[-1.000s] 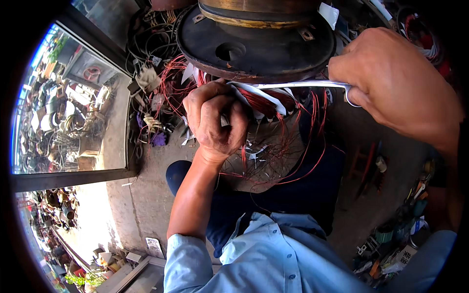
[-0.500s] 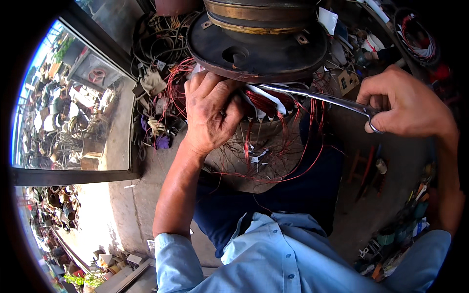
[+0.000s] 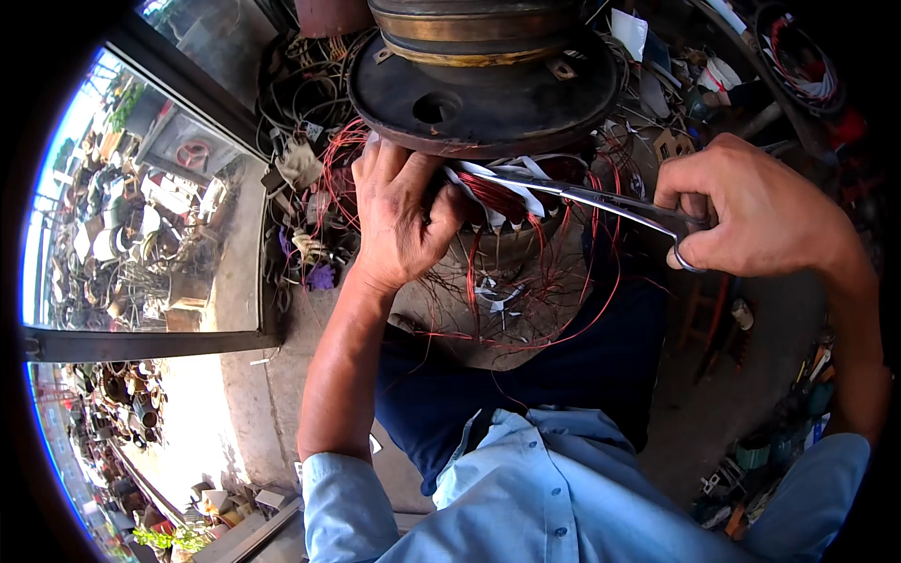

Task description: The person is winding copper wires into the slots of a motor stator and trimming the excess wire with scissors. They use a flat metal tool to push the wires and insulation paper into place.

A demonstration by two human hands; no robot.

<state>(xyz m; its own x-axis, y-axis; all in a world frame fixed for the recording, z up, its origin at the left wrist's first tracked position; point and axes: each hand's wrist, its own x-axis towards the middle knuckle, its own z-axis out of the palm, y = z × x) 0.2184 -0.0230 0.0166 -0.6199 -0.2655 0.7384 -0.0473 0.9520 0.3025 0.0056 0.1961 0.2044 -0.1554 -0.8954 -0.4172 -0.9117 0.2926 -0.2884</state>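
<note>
Steel scissors (image 3: 615, 204) run leftward from my right hand (image 3: 755, 211), which is closed round their handles. Their blades lie across a white insulating strip (image 3: 526, 199) beside a red copper wire coil (image 3: 493, 194). The coil sits just below the rim of a dark round plate (image 3: 488, 113) with a hole in it. My left hand (image 3: 399, 216) presses in at the coil's left end, thumb bent and fingers reaching up beneath the plate. The fingertips are hidden, and what they pinch cannot be made out. Loose red wires (image 3: 474, 272) hang below the coil.
A banded cylinder (image 3: 474, 33) rises above the plate. Tangled cables (image 3: 300, 89) lie at the far left, beside a glazed frame (image 3: 141, 345). White scraps (image 3: 497, 298) lie between my legs. At the right are a coil of cable (image 3: 798, 70) and a reddish stand (image 3: 694, 314).
My right hand has shifted left and slightly down with the scissors, so the blades reach further along the coil. My left hand stays at the coil's left end. The whole view has shifted slightly.
</note>
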